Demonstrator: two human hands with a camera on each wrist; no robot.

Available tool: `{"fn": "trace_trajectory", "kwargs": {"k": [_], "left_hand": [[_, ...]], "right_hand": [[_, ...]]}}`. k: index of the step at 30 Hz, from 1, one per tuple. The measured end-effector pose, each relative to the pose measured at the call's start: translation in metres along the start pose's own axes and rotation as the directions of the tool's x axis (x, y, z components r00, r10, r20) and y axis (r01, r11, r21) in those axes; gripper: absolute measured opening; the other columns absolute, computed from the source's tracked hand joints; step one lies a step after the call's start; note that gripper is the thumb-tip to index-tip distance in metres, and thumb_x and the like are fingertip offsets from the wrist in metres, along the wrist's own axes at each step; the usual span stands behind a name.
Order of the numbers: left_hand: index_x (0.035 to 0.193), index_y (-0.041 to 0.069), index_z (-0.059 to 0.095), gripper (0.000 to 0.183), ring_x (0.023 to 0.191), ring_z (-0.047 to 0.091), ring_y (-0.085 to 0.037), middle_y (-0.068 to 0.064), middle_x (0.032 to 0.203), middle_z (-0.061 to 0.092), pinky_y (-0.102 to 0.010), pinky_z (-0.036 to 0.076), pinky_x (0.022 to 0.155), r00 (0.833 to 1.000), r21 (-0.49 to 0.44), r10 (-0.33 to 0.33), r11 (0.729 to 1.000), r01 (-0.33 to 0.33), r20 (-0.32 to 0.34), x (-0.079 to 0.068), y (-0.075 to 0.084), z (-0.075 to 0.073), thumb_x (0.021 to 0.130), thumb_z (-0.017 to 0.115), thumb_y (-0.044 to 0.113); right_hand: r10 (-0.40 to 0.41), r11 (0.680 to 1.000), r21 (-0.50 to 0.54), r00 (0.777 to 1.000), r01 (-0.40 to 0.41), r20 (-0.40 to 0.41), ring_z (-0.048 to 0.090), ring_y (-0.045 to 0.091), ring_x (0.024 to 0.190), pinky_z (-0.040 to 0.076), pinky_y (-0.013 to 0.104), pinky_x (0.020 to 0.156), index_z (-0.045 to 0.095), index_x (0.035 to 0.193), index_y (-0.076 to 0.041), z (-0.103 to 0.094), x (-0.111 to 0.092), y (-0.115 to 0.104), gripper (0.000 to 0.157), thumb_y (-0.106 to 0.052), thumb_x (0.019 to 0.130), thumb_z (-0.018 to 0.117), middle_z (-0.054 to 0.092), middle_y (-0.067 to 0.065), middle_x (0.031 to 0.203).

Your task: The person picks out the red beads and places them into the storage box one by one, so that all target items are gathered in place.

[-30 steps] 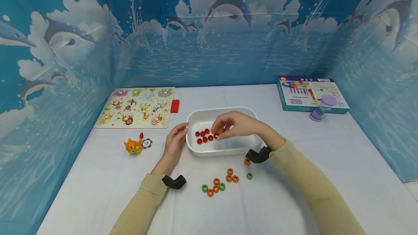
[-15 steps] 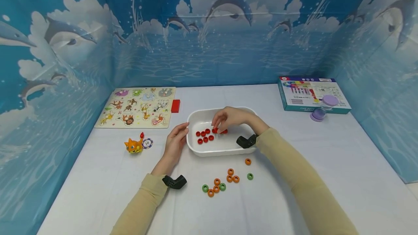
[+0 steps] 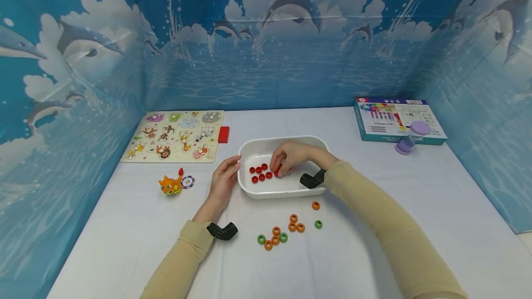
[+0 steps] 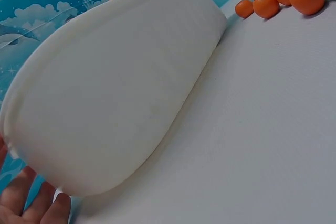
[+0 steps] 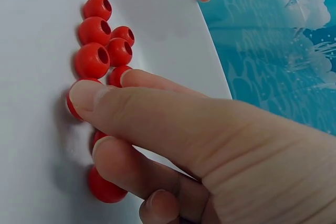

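Note:
In the head view a white tray stands mid-table with several red beads in two short rows. My right hand reaches into it. In the right wrist view its thumb and curled fingers pinch a red bead at the end of one row, while more red beads lie beyond and another bead sits under the fingers. My left hand rests against the tray's left end; its fingertips touch the outer wall in the left wrist view.
Several orange beads and green beads lie in front of the tray. An animal puzzle board, a red block, an orange cat toy and a numbered chip are left; a box and purple-ended timer are back right.
My right hand has shifted slightly within the tray, its wrist now lower over the tray, and has brought a red bead close to the row's end. The left hand has stayed at the tray's end.

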State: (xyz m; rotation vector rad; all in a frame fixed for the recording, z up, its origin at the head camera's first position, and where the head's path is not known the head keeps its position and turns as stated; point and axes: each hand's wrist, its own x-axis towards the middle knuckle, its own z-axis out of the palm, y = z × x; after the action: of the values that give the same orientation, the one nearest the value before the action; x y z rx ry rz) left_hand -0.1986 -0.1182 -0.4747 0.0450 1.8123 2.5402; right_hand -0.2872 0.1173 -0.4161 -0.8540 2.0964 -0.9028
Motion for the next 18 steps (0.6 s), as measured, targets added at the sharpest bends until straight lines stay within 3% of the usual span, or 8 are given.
{"fn": "trace_trajectory", "kwargs": {"k": [10, 14, 18], "left_hand": [[0.118, 0.006, 0.053, 0.034, 0.114, 0.047, -0.020, -0.004, 0.124, 0.047, -0.029, 0.039, 0.094, 1.000, -0.002, 0.006, 1.000, -0.006, -0.002, 0.001, -0.001, 0.000, 0.087, 0.056, 0.019], [0.118, 0.006, 0.053, 0.033, 0.113, 0.047, -0.020, -0.004, 0.123, 0.048, -0.029, 0.039, 0.094, 1.000, -0.012, -0.001, 1.000, 0.001, -0.009, 0.001, -0.001, 0.002, 0.087, 0.056, 0.018], [0.118, 0.005, 0.053, 0.035, 0.114, 0.047, -0.021, -0.004, 0.124, 0.047, -0.029, 0.040, 0.094, 1.000, -0.014, 0.000, 1.000, 0.000, -0.005, 0.002, -0.002, 0.002, 0.087, 0.057, 0.018]], "right_hand": [[-0.018, 1.000, 0.021, 1.000, 0.018, -0.008, 0.061, 0.016, 0.078, 0.051, 0.030, 0.063, 0.066, 0.097, -0.005, -0.004, -0.001, -0.002, 0.025, -0.005, 0.072, 0.072, 0.066, 0.003, 0.093], [-0.025, 1.000, 0.000, 0.997, 0.025, -0.067, 0.060, 0.017, 0.090, 0.050, 0.033, 0.074, 0.063, 0.105, -0.005, -0.013, -0.016, -0.012, 0.030, -0.012, 0.076, 0.070, 0.063, 0.005, 0.105], [-0.079, 0.997, -0.027, 0.988, 0.076, -0.134, 0.057, 0.020, 0.099, 0.047, 0.033, 0.082, 0.058, 0.111, -0.003, -0.018, -0.043, -0.020, 0.036, -0.019, 0.080, 0.066, 0.059, 0.011, 0.111]]}}
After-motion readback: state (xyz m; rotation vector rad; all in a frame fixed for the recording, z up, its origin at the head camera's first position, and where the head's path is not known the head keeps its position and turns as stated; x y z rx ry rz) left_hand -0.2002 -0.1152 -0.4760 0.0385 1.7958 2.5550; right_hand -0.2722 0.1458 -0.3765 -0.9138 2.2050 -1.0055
